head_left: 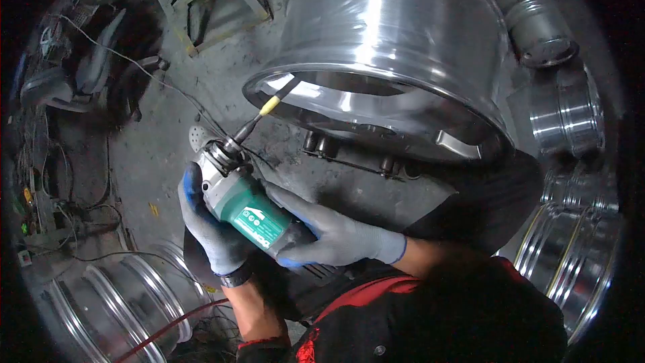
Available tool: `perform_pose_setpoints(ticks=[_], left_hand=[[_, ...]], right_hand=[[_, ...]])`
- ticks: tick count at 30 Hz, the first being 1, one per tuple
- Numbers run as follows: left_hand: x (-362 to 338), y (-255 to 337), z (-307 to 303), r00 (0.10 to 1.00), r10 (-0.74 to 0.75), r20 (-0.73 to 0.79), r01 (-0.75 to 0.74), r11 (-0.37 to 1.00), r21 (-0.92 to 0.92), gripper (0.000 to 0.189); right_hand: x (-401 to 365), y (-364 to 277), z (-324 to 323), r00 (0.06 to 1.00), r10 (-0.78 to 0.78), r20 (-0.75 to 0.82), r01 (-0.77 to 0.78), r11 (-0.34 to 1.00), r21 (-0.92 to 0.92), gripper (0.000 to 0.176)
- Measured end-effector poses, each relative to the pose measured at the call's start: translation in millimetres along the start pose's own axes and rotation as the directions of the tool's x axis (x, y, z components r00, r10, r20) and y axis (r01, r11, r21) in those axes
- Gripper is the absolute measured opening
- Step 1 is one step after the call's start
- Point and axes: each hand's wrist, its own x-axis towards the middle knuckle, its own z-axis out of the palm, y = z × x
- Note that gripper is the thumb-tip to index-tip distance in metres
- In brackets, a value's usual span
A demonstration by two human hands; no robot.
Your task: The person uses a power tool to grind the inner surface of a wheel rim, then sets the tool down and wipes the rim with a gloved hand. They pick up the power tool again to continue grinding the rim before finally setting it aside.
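Observation:
Both my gloved hands are closed around a green angle grinder with a silver gear head. My left hand wraps the near side of its body, just behind the head. Over the rear of the body lies my right hand, its fingers curled round the dark end. From the head a long shaft with a yellow band points up and away, and its dark tip overlaps the open edge of a large shiny metal wheel rim. That rim lies on its side above a low stand with rollers.
More metal rims line the right side, and others lie at the lower left. A metal frame stands at the top, on the grey floor. A thin cable crosses the floor; a dark red hose runs at the bottom.

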Motion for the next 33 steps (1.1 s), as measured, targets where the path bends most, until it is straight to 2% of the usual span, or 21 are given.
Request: perform_pose_setpoints(ticks=[2,3,5,6,8,9,11,12,13,14,18,20,22,23,24,26,27,29,30,32,33], left_hand=[[6.3,3.5,-13.9,0.974,-0.016,0.226,-0.001,0.997,0.075,0.054],[7.1,4.1,-14.5,0.974,-0.016,0.227,-0.002,0.997,0.079,0.054],[7.7,3.3,-14.9,0.966,-0.036,0.256,0.062,0.994,-0.092,0.054],[7.9,3.0,-13.7,0.965,-0.038,0.261,0.063,0.994,-0.089,0.054],[7.6,3.0,-10.7,0.993,-0.01,0.121,0.021,0.996,-0.088,0.054],[7.3,2.4,-11.9,0.993,-0.041,0.114,0.055,0.991,-0.123,0.054],[3.5,-3.2,-12.4,0.984,-0.071,0.161,0.093,0.987,-0.135,0.054],[1.2,-8.4,-12.4,0.973,-0.097,0.208,0.128,0.981,-0.144,0.054],[-0.7,-15.6,-13.0,0.983,-0.115,0.143,0.138,0.977,-0.161,0.052],[1.7,-21.7,-21.0,0.971,-0.147,0.189,0.175,0.974,-0.143,0.05],[0.3,-31.2,-20.6,0.983,-0.116,0.139,0.125,0.99,-0.059,0.051],[1.1,-25.1,-21.0,0.969,-0.163,0.188,0.198,0.963,-0.185,0.052],[6.1,-19.5,-24.8,0.978,-0.073,0.197,0.108,0.979,-0.173,0.055],[5.2,-15.0,-26.0,0.99,-0.08,0.113,0.097,0.983,-0.153,0.057],[6.5,-11.1,-30.3,0.975,-0.02,0.22,0.046,0.992,-0.113,0.059],[11.4,-10.3,-30.0,0.999,-0.04,-0.018,0.036,0.986,-0.161,0.056],[10.5,-10.0,-29.7,0.999,-0.041,-0.017,0.037,0.986,-0.162,0.056],[6.3,-10.0,-30.2,0.972,-0.026,0.236,0.06,0.989,-0.137,0.055],[6.9,-12.2,-33.2,0.969,-0.009,0.247,0.027,0.997,-0.073,0.055],[5.1,-22.7,-34.0,0.996,-0.022,0.09,0.031,0.995,-0.098,0.055],[4.4,-22.4,-33.9,0.996,-0.024,0.086,0.033,0.994,-0.102,0.055]], right_hand=[[3.6,4.6,6.2,0.996,-0.083,-0.033,0.087,0.984,0.154,0.107],[6.8,8.5,7.9,0.996,-0.086,-0.036,0.091,0.983,0.158,0.107],[11.7,18.4,10.4,0.984,-0.177,-0.037,0.179,0.981,0.077,0.107],[12.7,18.2,10.4,0.983,-0.179,-0.042,0.182,0.98,0.078,0.107],[14.2,14.7,9.8,0.986,-0.163,-0.026,0.164,0.983,0.081,0.108],[13.0,13.8,8.8,0.987,-0.159,-0.027,0.161,0.984,0.078,0.108],[4.8,14.4,6.7,0.998,-0.06,0.027,0.055,0.984,0.167,0.109],[-0.8,15.4,5.9,0.998,-0.058,0.031,0.052,0.985,0.164,0.109],[-7.6,16.3,5.4,0.999,-0.038,0.01,0.037,0.989,0.144,0.109],[-13.3,17.7,4.8,1.0,-0.02,-0.011,0.021,0.992,0.125,0.109],[-19.9,17.5,5.2,0.999,-0.017,-0.049,0.021,0.997,0.077,0.109],[-13.4,14.1,5.6,1.0,-0.011,-0.023,0.014,0.99,0.14,0.108],[-2.7,13.2,7.0,1.0,-0.008,-0.002,0.008,0.979,0.206,0.107],[3.6,13.4,7.3,0.998,-0.056,0.002,0.054,0.985,0.161,0.106],[7.6,13.7,8.1,0.995,-0.101,0.008,0.099,0.988,0.115,0.106],[11.4,15.3,9.1,0.992,-0.129,0.001,0.129,0.99,0.056,0.107],[12.4,15.7,9.2,0.988,-0.154,-0.002,0.154,0.988,-0.006,0.108],[5.5,15.7,9.5,0.992,-0.124,-0.007,0.124,0.992,0.024,0.108],[1.8,16.0,9.7,0.996,-0.094,-0.011,0.094,0.994,0.055,0.107],[-2.5,12.8,9.1,0.998,-0.056,0.002,0.055,0.992,0.115,0.106],[-3.7,11.7,8.6,1.0,-0.022,0.012,0.02,0.984,0.178,0.105]])
